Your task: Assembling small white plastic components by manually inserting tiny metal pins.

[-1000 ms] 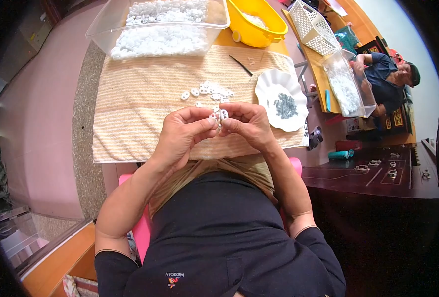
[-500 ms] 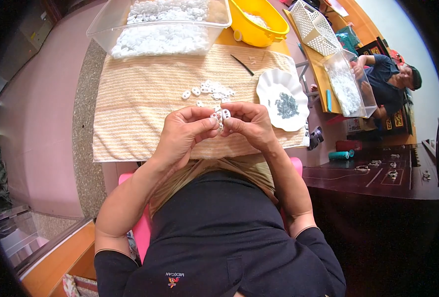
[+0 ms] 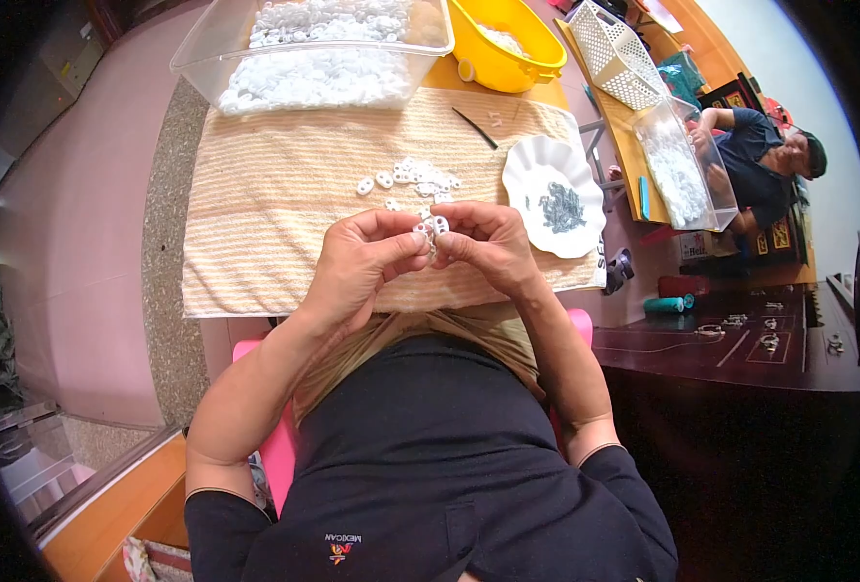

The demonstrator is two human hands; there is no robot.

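Note:
Both my hands meet over the near middle of a striped towel (image 3: 255, 223). My left hand (image 3: 352, 260) pinches a small white plastic piece (image 3: 420, 229) between thumb and fingertips. Against it, my right hand (image 3: 496, 250) grips a white oval piece with holes (image 3: 441, 224). The two pieces are close together; fingers partly hide where they meet, so I cannot tell if they are joined. Just beyond my fingertips lies a loose pile of similar white oval pieces (image 3: 418, 175). To the right, a white scalloped dish (image 3: 525, 179) holds many small dark grey bits (image 3: 561, 207).
A clear bin (image 3: 314, 50) full of white pieces stands at the back, beside a yellow tub (image 3: 508, 70). A thin black tool (image 3: 475, 128) lies on the towel. At far right, another person (image 3: 755, 145) works at a clear bin of white pieces (image 3: 672, 175).
My hands stay almost in place. The white oval piece in my right fingers has shifted or tilted very slightly.

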